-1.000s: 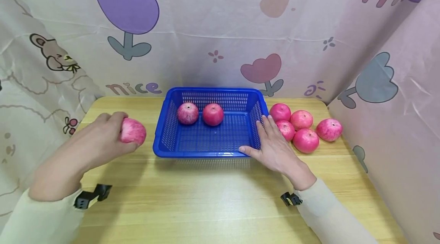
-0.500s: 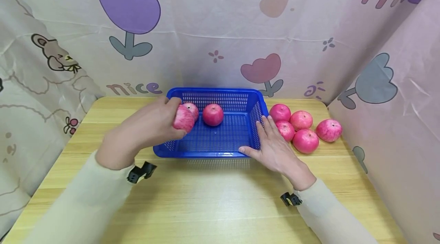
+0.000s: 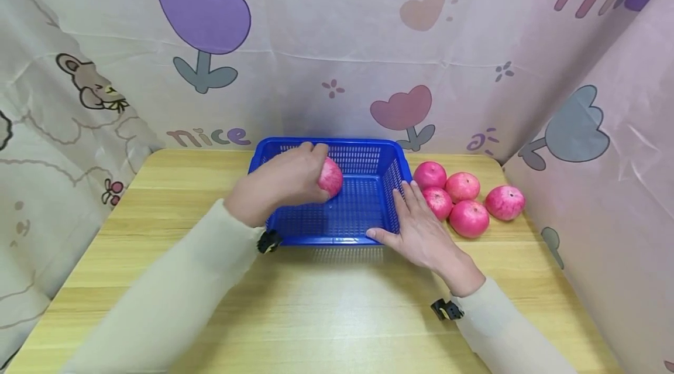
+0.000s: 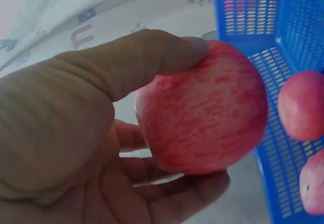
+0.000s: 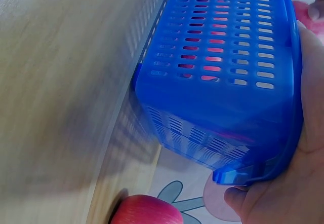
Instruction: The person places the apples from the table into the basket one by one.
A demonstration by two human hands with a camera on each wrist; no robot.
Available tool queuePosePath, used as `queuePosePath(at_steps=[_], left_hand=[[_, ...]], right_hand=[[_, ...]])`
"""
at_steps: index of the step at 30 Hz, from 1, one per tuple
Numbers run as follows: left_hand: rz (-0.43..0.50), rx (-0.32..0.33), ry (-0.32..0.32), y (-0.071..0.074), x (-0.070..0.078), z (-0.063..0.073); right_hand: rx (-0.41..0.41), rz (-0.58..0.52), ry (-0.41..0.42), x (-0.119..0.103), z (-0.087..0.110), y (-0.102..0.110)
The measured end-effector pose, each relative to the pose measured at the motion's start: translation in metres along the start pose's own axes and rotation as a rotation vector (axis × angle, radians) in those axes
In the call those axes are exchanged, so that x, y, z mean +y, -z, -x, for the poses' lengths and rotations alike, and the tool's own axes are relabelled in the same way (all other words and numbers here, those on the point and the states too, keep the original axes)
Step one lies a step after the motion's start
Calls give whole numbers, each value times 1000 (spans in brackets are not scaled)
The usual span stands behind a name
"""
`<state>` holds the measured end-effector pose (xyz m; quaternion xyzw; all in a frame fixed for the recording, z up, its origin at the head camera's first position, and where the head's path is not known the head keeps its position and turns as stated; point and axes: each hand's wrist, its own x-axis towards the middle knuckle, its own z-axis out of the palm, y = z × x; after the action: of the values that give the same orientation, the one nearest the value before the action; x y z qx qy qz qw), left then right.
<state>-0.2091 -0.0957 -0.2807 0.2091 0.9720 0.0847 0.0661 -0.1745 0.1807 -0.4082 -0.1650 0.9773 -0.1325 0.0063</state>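
My left hand (image 3: pixel 286 178) reaches over the blue plastic basket (image 3: pixel 321 240) and grips a red streaked apple (image 3: pixel 332 178). In the left wrist view, thumb and fingers lie on opposite sides of that apple (image 4: pixel 212 112). Two more apples show there inside the basket: a red one (image 4: pixel 302 105) and a paler one (image 4: pixel 315 183) cut by the frame edge. The head view has both hidden behind my left hand. With fingers straight and spread, my right hand (image 3: pixel 421 236) rests on the basket's right rim. The right wrist view shows its palm along the rim (image 5: pixel 296 97).
Several apples (image 3: pixel 470 219) sit on the wooden table (image 3: pixel 337 315) to the right of the basket, close to my right hand. A printed cloth (image 3: pixel 310 28) hangs behind the table and along both sides.
My left hand has carried the apple rightward from the table's left side to over the basket, covering the two apples inside. My right hand has stayed on the rim.
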Motion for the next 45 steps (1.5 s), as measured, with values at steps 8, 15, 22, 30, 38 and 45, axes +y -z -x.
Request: queuePosePath(at_steps=[8, 15, 22, 30, 38, 45], left_hand=[[-83, -71, -99, -21, 17, -53], [-107, -82, -119, -31, 25, -77], [-133, -134, -115, -38, 33, -93], [-134, -177, -76, -51, 34, -110], [-105, -216, -10, -66, 38, -121], [-202, -192, -49, -79, 42, -125]], right_hand=[[0, -4, -1, 0, 1, -2], [3, 0, 2, 0, 0, -2], [7, 3, 8, 1, 1, -1], [-2, -5, 5, 1, 0, 0], [4, -6, 3, 0, 1, -1], [9, -13, 0, 0, 1, -2]])
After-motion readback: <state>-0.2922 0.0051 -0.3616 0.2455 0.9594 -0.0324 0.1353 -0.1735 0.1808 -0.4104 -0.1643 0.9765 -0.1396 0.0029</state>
